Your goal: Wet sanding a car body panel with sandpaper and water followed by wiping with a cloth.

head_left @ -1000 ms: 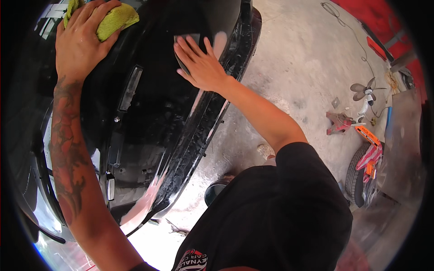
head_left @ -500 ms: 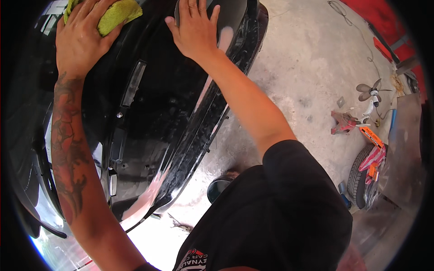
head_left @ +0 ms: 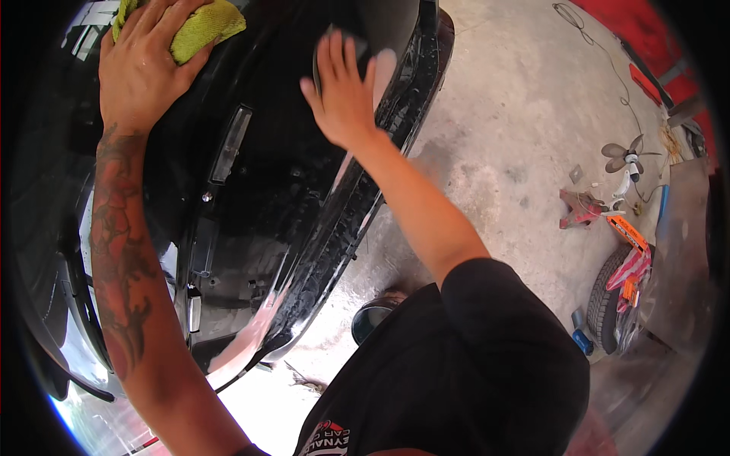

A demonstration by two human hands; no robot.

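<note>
My left hand (head_left: 148, 68) grips a folded yellow-green cloth (head_left: 209, 30) and rests with it on the glossy black car body (head_left: 281, 144). My right hand (head_left: 344, 95) lies flat on the same panel with its fingers stretched out, slightly blurred. A thin dark edge shows beside its fingers; whether it is a sheet under the palm I cannot tell. Just right of the fingertips is a pale pinkish patch (head_left: 385, 67) on the panel's edge. Another pinkish patch (head_left: 247, 346) shows at the near end. Between my arms is a long recessed strip (head_left: 230, 144) on the body.
A dark bucket (head_left: 370, 318) stands on the concrete floor (head_left: 494, 99), close to my body. To the right are a tire (head_left: 606, 300), a red jack stand (head_left: 579, 209), an orange tool (head_left: 627, 228), a fan blade (head_left: 630, 156) and a loose cable (head_left: 585, 34).
My right hand has slid nearer to me and a little to the right along the panel. The left hand and cloth have shifted slightly right.
</note>
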